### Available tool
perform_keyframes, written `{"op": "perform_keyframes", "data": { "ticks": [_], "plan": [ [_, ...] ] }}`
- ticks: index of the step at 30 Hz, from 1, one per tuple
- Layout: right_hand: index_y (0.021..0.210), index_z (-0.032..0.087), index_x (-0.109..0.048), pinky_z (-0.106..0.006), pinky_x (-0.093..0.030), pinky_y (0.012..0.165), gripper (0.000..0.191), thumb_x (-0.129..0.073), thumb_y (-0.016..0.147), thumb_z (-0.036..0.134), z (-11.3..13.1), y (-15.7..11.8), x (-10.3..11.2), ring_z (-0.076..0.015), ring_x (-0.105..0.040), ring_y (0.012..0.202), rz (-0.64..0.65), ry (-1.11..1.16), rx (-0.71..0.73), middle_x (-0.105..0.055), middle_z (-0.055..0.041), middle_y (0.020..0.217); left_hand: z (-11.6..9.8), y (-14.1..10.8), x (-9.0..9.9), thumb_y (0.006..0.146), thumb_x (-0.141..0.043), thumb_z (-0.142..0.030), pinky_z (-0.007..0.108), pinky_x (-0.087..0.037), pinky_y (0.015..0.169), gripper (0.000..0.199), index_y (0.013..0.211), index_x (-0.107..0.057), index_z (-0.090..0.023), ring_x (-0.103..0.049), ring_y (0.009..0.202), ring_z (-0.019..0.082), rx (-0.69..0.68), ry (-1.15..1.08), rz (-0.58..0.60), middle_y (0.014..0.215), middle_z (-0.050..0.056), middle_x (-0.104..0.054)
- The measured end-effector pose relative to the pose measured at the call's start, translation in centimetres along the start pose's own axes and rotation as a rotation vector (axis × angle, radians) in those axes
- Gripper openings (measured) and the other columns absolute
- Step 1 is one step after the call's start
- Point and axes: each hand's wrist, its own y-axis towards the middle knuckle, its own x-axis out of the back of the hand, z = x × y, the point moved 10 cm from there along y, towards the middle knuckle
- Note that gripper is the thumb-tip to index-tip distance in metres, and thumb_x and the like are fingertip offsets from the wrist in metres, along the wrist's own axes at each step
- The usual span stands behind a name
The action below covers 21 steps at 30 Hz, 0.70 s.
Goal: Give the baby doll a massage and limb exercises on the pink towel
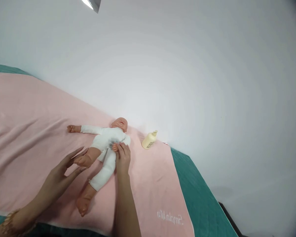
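A baby doll [111,136] with a white cloth body lies on its back on a pink towel [153,184], its head toward the wall and its legs toward me. My left hand [64,172] is around the doll's bent leg at the foot [83,161], fingers on one side and thumb on the other. Over the doll's belly, my right hand [123,157] has its fingers closed on the doll's small hand [115,147]. A greyish patch shows on the white cloth beside it. The doll's other leg [103,174] stretches out between my forearms.
A pale yellow pump bottle [149,140] stands on the towel to the right of the doll, close to the white wall [187,82]. Green cloth [199,187] shows past the towel's right edge. Wrinkles run across the towel at left.
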Motion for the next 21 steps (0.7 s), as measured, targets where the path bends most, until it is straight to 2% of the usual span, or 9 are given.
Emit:
{"op": "perform_keyframes", "data": {
  "ticks": [4,9,12,17,21],
  "plan": [
    [0.117,0.028,-0.074,-0.041,-0.041,0.113,0.035,-0.047,0.098,0.016,0.2,-0.3,-1.2,-0.0165,-0.066,0.117,0.081,-0.139,0.09,-0.074,-0.0046,0.12,-1.5,2.7,-1.4,0.079,-0.063,-0.064,0.05,-0.048,0.109,0.077,0.142,-0.048,-0.022,-0.057,0.13,0.033,0.015,-0.142,0.048,0.143,0.012,-0.058],
    [0.117,0.029,-0.074,-0.041,-0.039,0.114,0.037,-0.049,0.096,0.012,0.2,-0.4,-1.4,-0.0163,-0.064,0.12,0.128,-0.131,0.081,-0.073,-0.0038,0.123,-1.6,4.9,-2.6,0.074,-0.066,-0.065,0.052,-0.045,0.112,0.078,0.138,-0.051,-0.022,-0.058,0.128,0.034,-0.013,-0.192,0.044,0.14,0.013,-0.06],
    [0.117,0.03,-0.074,-0.042,-0.04,0.114,0.036,-0.048,0.097,0.013,0.2,-0.5,-1.4,-0.0164,-0.064,0.121,0.119,-0.124,0.073,-0.073,-0.0038,0.124,-2.0,5.2,-2.6,0.076,-0.065,-0.063,0.046,-0.048,0.109,0.075,0.138,-0.052,-0.022,-0.059,0.128,0.034,-0.042,-0.185,0.029,0.14,0.012,-0.06],
    [0.119,0.025,-0.072,-0.045,-0.038,0.117,0.035,-0.046,0.098,0.019,-0.5,-0.6,-0.4,-0.0177,-0.064,0.122,0.059,-0.033,-0.007,-0.072,-0.0067,0.126,-2.2,3.4,-1.6,0.08,-0.059,-0.065,0.044,-0.05,0.108,0.07,0.138,-0.054,-0.025,-0.06,0.126,0.033,-0.042,-0.039,0.038,0.137,0.006,-0.064],
    [0.123,0.02,-0.068,-0.047,-0.041,0.115,0.034,-0.051,0.095,0.028,-2.9,-1.1,1.6,-0.0215,-0.062,0.125,-0.074,0.181,-0.264,-0.069,-0.0113,0.129,-0.4,0.1,-0.6,0.086,-0.054,-0.065,0.045,-0.053,0.105,0.061,0.139,-0.054,-0.033,-0.063,0.123,0.031,-0.061,0.1,0.045,0.134,0.001,-0.066]
  ]
}}
